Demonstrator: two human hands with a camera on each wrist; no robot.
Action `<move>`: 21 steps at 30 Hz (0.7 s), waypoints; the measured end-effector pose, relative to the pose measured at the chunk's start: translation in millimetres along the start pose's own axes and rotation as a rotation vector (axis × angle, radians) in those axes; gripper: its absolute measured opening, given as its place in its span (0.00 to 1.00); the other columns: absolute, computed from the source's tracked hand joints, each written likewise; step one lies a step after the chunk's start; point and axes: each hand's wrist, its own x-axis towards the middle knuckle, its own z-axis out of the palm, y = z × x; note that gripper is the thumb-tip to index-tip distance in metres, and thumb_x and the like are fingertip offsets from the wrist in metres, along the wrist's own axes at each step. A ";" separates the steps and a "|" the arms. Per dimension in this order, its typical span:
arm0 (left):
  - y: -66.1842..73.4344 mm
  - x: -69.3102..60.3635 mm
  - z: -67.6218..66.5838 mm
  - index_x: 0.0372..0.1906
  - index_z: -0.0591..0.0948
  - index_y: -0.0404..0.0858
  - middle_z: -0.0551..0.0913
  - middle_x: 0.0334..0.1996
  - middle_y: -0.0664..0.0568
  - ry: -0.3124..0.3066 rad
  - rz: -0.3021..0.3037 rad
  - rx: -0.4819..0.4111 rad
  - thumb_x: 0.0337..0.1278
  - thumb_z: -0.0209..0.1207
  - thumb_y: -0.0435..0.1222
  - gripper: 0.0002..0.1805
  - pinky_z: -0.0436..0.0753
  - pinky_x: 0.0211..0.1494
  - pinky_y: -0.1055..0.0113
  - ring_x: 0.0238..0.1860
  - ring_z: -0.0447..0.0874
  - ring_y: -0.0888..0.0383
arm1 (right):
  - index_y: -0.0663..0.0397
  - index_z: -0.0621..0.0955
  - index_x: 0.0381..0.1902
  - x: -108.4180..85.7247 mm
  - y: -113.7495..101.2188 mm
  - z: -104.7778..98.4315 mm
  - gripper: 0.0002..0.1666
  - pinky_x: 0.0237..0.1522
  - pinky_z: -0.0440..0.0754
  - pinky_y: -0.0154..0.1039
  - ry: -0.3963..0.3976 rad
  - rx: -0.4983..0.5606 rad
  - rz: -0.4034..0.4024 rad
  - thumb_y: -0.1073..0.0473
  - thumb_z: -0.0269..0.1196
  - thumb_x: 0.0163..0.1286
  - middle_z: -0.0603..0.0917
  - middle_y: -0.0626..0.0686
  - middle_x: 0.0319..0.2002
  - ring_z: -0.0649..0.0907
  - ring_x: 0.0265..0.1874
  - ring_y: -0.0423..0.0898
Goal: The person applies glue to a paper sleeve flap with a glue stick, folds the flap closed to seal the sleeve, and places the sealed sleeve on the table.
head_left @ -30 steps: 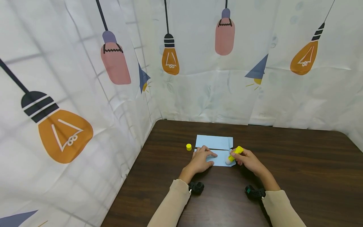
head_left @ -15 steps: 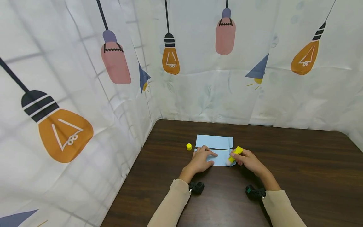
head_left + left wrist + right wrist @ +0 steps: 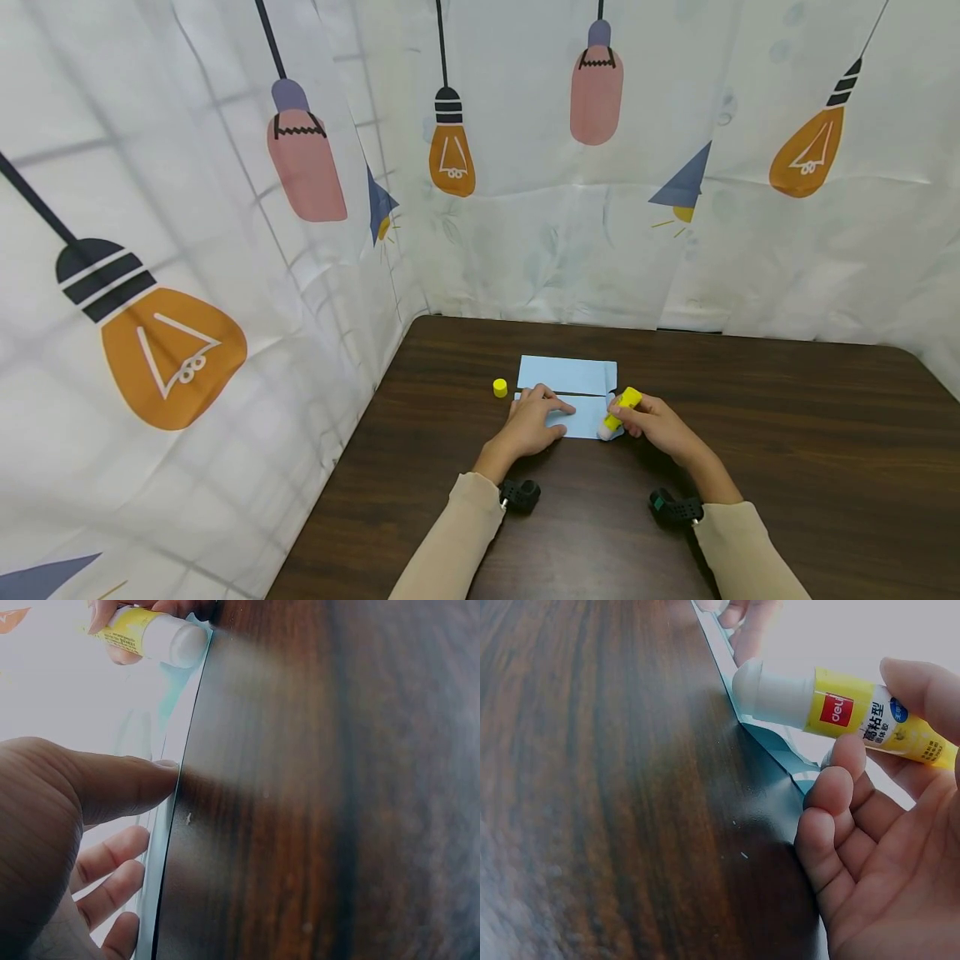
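A light blue sheet of paper (image 3: 568, 375) with a crease across its middle lies flat on the table. My left hand (image 3: 529, 423) rests on the near half with its fingers spread, and its thumb touches the near edge in the left wrist view. My right hand (image 3: 658, 425) pinches a yellow glue stick (image 3: 623, 408) between thumb and fingers. Tilted down to the left, the stick has its white end at the paper's near right corner. In the right wrist view the uncapped glue stick (image 3: 840, 709) shows a red label and touches or nearly touches the paper's edge.
A yellow cap (image 3: 500, 388) stands on the dark wooden table (image 3: 787, 433), left of the paper. Behind and to the left hangs a white curtain (image 3: 517, 250) printed with lamps. Each wrist wears a black strap with a camera.
The glue stick's white end has shifted very slightly toward the near edge of the paper. My left hand keeps its place.
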 end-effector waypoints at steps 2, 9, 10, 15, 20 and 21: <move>0.0 -0.5 -0.2 0.59 0.85 0.55 0.75 0.57 0.54 0.000 0.003 -0.003 0.69 0.64 0.41 0.16 0.66 0.65 0.46 0.59 0.68 0.53 | 0.65 0.79 0.58 -0.5 -0.6 0.0 0.24 0.36 0.77 0.35 -0.002 0.001 0.002 0.50 0.58 0.79 0.77 0.55 0.35 0.76 0.32 0.44; 0.5 -1.0 -1.0 0.59 0.85 0.55 0.75 0.57 0.54 -0.001 0.002 0.004 0.69 0.64 0.41 0.17 0.67 0.65 0.48 0.60 0.69 0.53 | 0.65 0.79 0.58 -0.7 0.0 0.4 0.25 0.36 0.77 0.35 0.004 -0.004 0.013 0.49 0.59 0.79 0.78 0.55 0.36 0.76 0.33 0.44; 0.6 -1.0 -1.1 0.59 0.85 0.55 0.75 0.57 0.54 -0.002 0.000 0.007 0.69 0.63 0.41 0.17 0.67 0.65 0.48 0.59 0.69 0.53 | 0.65 0.78 0.58 -0.4 0.9 0.4 0.25 0.36 0.77 0.35 0.003 -0.007 0.009 0.49 0.59 0.79 0.78 0.55 0.36 0.76 0.33 0.44; 0.9 -0.8 -0.9 0.59 0.86 0.54 0.75 0.56 0.54 0.005 0.004 0.010 0.68 0.64 0.41 0.17 0.67 0.62 0.50 0.57 0.69 0.53 | 0.64 0.79 0.59 2.4 7.4 0.4 0.25 0.35 0.77 0.34 0.004 0.007 -0.011 0.48 0.59 0.79 0.77 0.53 0.35 0.76 0.32 0.44; 1.3 -0.3 -1.3 0.59 0.85 0.55 0.75 0.56 0.54 0.011 0.007 0.023 0.68 0.64 0.41 0.17 0.67 0.61 0.54 0.57 0.69 0.53 | 0.65 0.78 0.62 4.6 11.5 0.7 0.26 0.34 0.77 0.35 0.003 0.017 -0.050 0.49 0.58 0.79 0.76 0.53 0.35 0.75 0.30 0.43; 1.3 -0.1 -1.4 0.59 0.85 0.55 0.75 0.56 0.54 0.011 0.008 0.022 0.68 0.64 0.41 0.17 0.67 0.61 0.54 0.57 0.69 0.53 | 0.65 0.78 0.62 4.8 11.5 0.8 0.26 0.34 0.77 0.35 0.007 0.018 -0.053 0.49 0.58 0.79 0.76 0.53 0.35 0.75 0.30 0.43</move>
